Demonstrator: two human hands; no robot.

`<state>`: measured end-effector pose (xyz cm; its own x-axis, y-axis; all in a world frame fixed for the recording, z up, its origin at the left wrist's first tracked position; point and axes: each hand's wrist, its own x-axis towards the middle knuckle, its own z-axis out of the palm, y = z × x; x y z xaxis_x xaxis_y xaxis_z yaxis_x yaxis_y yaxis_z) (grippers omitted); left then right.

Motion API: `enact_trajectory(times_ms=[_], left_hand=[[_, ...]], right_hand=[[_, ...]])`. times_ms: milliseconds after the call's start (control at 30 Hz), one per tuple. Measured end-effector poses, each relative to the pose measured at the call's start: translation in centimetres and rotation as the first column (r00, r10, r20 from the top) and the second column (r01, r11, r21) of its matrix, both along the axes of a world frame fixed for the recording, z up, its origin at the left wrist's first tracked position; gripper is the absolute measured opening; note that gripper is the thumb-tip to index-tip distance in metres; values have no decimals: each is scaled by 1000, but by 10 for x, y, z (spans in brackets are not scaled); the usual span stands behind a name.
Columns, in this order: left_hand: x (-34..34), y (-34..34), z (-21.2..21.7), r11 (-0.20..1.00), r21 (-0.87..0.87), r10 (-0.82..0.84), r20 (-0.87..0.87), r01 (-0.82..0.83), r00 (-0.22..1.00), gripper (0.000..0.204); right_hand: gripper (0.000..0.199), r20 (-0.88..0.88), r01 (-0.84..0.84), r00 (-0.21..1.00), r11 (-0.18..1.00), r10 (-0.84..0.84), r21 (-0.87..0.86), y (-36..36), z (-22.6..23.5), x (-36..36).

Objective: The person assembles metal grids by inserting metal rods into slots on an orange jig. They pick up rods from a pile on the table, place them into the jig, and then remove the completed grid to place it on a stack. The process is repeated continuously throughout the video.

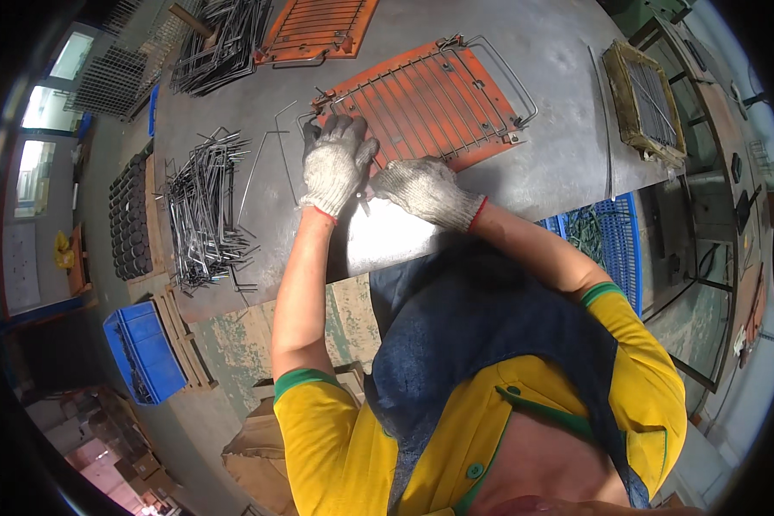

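Note:
An orange plate jig (443, 159) lies on the metal table, with a row of thin metal rods (421, 99) across it and a bent wire handle (512, 77) at its far right end. My left hand (335, 159), in a grey-white knit glove, rests over the jig's near left corner, fingers stretched out and the thumb apart. My right hand (426, 189), gloved alike, is at the jig's near edge with its fingers curled closed. A small metal tip shows between the hands; what the right fingers hold is hidden.
Bent wire rods (206, 206) are heaped at the table's left, with more rods (224, 43) behind. A second orange jig (318, 26) lies at the far side. Right stands a rod-filled box (645, 99). Blue crates (146, 348) (619, 249) sit below the table.

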<state>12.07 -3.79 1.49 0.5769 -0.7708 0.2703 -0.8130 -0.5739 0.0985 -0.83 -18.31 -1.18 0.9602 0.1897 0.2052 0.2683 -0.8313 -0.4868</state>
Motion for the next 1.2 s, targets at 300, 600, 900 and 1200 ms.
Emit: enact_trajectory(times_ms=[300,600,900,1200], left_hand=[[6,4,-2,990,122,-80,65,72,995,40],[3,2,-3,994,97,-64,114,53,991,34],[5,2,-7,998,21,-56,118,54,991,29],[-18,40,8,721,-160,574,-408,-674,710,57]], right_hand=[[19,38,-25,999,988,32,-154,6,-1,6],[34,67,38,997,989,-48,140,3,-1,7],[38,-250,-90,955,961,158,263,-9,2,30],[25,-120,240,971,857,-208,457,-77,-2,-73]])
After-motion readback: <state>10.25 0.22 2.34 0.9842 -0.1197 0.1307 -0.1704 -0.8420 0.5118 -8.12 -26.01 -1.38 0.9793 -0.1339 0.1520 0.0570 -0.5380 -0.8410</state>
